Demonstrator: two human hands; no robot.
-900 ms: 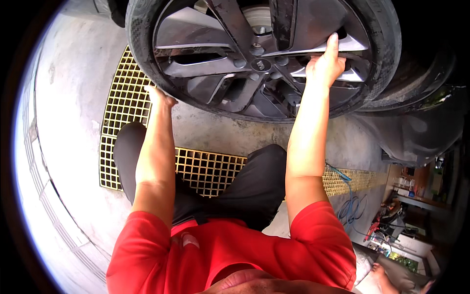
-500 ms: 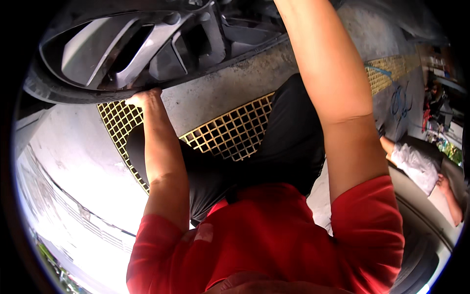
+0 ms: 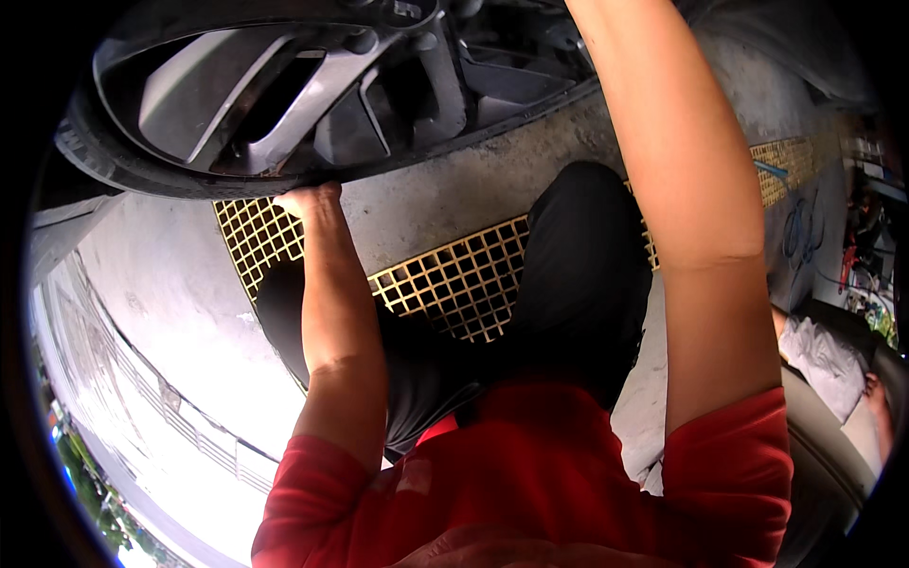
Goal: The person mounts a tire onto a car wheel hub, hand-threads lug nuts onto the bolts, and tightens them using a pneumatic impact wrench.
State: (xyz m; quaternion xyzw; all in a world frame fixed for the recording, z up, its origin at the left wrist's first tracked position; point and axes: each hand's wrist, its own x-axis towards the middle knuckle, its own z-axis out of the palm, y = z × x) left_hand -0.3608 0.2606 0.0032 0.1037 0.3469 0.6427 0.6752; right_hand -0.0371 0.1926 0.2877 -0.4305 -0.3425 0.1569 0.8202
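Note:
A large car wheel with grey alloy spokes and a black tyre fills the upper left. My left hand presses up against the lower edge of the tyre. Its fingers are hidden behind and under the rubber, so I cannot see how they lie. My right arm reaches up past the wheel's right side, and its hand is beyond the top of the picture.
Yellow grating lies in the concrete floor under my bent knees. At the right, another person's light grey clothing and arm show beside a pale vehicle. A blue hose or cable lies behind.
The whole view has shifted, so the wheel, floor and my arms appear further right. My left hand stays at the tyre's lower edge, and my right hand remains out of sight.

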